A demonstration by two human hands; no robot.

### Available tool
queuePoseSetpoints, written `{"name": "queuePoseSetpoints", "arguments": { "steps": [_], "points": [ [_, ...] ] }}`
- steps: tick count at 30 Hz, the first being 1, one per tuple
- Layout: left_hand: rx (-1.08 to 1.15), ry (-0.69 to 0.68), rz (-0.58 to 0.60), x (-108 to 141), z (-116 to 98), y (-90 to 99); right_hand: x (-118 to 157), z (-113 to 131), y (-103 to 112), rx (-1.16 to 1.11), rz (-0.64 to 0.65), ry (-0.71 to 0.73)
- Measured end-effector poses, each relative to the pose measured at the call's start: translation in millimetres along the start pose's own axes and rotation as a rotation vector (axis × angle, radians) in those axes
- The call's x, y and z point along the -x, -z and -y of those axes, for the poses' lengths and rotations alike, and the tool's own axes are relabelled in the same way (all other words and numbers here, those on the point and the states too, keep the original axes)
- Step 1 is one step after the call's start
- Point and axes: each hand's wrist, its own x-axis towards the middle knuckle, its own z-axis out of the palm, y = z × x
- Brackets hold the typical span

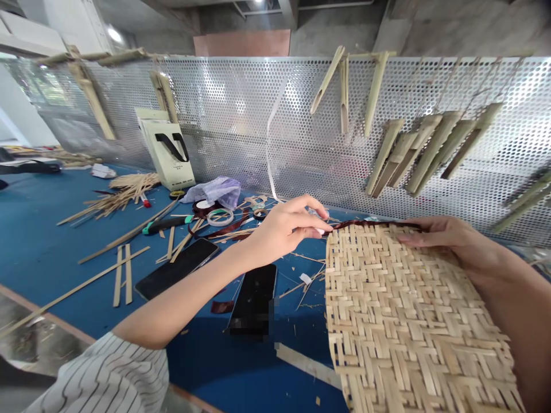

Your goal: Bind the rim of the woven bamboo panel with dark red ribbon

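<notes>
A woven bamboo mat (400, 310) slants up in front of me at the right, its lower end out of frame. Dark red ribbon (365, 222) runs along its top edge. My right hand (447, 234) grips the mat near the top right corner, thumb on the near face and the other fingers hidden behind. At the top left corner, my left hand (295, 223) pinches the ribbon's end between thumb and fingers. Something small and white shows at those fingertips; I cannot tell what. A thin white strip (269, 137) curves upward behind my left hand.
Two black phones (181, 267) lie on the blue table (206, 367), among bamboo strips (123, 275), a green-black handled tool (167, 225), tape rolls (220, 217) and a ribbon spool (202, 207). A paper bag (166, 152) stands by the perforated metal screen (232, 126), where bamboo pieces (434, 152) hang.
</notes>
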Motion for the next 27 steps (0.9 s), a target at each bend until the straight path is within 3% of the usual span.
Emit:
{"name": "queuePoseSetpoints", "arguments": {
  "steps": [7,12,17,24,27],
  "points": [
    [-0.174,-0.076,-0.016,2.9,-1.0,-2.5,-1.7,-3.7,4.9,0.017,0.017,0.033],
    [-0.215,-0.027,-0.055,2.5,-4.9,-8.2,-0.2,-4.9,3.2,0.047,0.006,0.07],
    [-0.105,0.037,-0.102,5.6,-3.9,-14.2,1.3,-4.2,-2.6,0.057,-0.007,0.093],
    [-0.016,-0.095,-0.134,6.7,-2.3,-13.3,-2.8,-3.2,-1.3,0.013,0.024,0.05],
    [0.047,-0.087,-0.114,5.1,-4.4,-11.1,-5.7,-4.4,1.8,-0.021,0.067,0.023]
  ]
}}
